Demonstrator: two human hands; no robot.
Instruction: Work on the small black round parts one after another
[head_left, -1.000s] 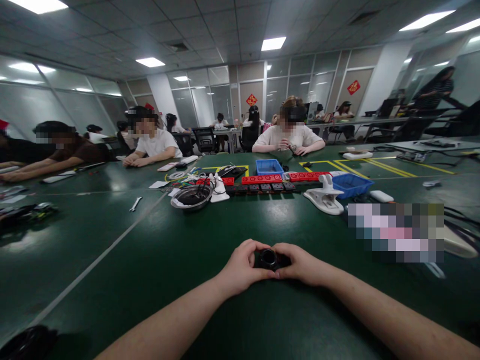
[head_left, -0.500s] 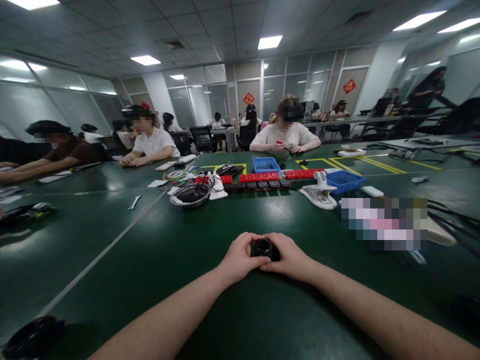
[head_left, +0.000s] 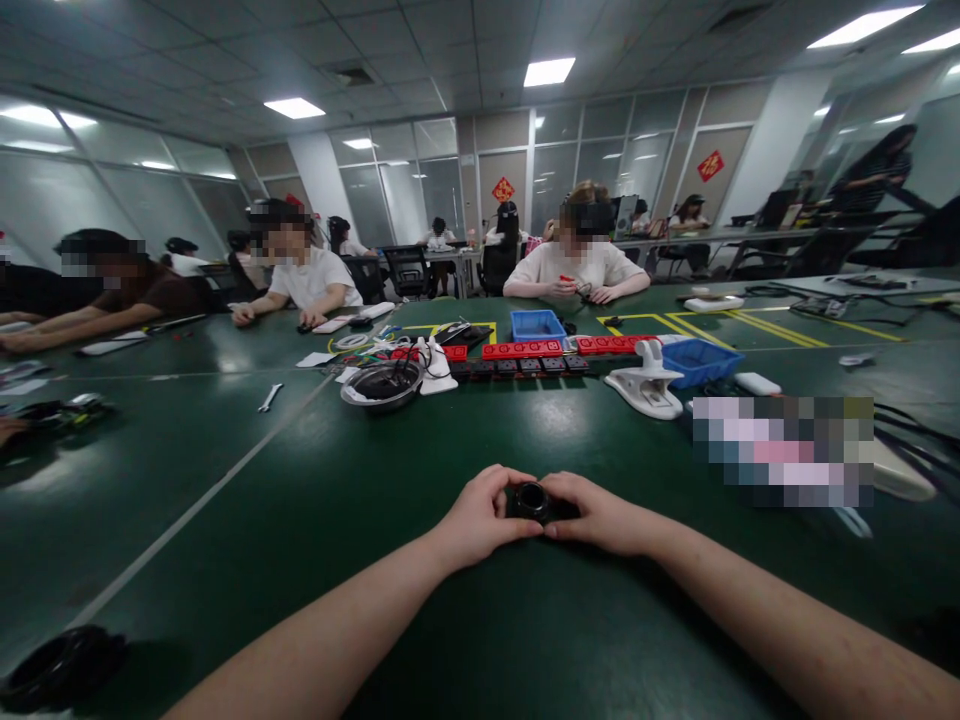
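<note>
A small black ring-shaped part (head_left: 532, 497) with a round opening facing up is between my hands, low over the green table (head_left: 480, 640). My left hand (head_left: 480, 508) curls around its left side, with the index finger behind and the thumb in front. From the right, my right hand (head_left: 592, 513) holds it too, with its fingers at the upper right edge and the thumb near the front. Fingertips of both hands cover parts of the rim. A larger black ring-like part (head_left: 64, 668) lies at the table's near left.
A metal bowl (head_left: 384, 398) with dark cables, red power strips (head_left: 523, 350), a white clamp base (head_left: 646, 392) and blue bins (head_left: 701, 362) stand ahead. A wrench (head_left: 271, 398) lies left. Co-workers (head_left: 577, 270) sit across the table. Cables and a blurred item lie right.
My right hand has shifted slightly right, its fingers less wrapped over the ring. My left hand keeps its hold. Across the table, a co-worker's hands have moved apart.
</note>
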